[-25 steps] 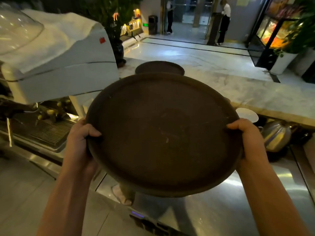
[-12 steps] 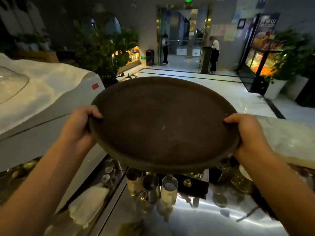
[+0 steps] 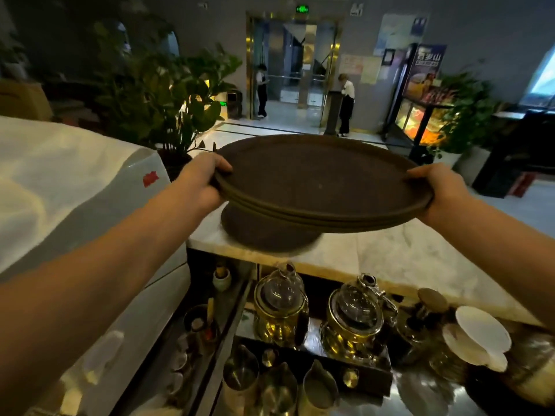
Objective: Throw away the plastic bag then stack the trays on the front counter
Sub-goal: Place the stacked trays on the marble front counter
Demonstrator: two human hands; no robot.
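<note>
I hold a small stack of round dark brown trays (image 3: 318, 181) level in the air, with layered rims showing along the near edge. My left hand (image 3: 200, 181) grips the left rim and my right hand (image 3: 441, 190) grips the right rim. Below the stack, another dark round tray (image 3: 264, 235) lies on the marble front counter (image 3: 390, 253), partly hidden by the held trays. The held stack hovers a little above that tray and does not touch it. No plastic bag is in view.
A white cloth-covered machine (image 3: 69, 187) stands at the left. Below the counter are glass teapots (image 3: 280, 307), metal jugs (image 3: 240, 376) and white saucers (image 3: 480, 331). A potted plant (image 3: 168, 94) stands behind the counter. Two people (image 3: 345, 106) stand far off by the doors.
I have moved the trays forward and out over the marble counter, above the tray lying there. The stack has levelled from tilted toward me to nearly flat. Both hands keep their grip.
</note>
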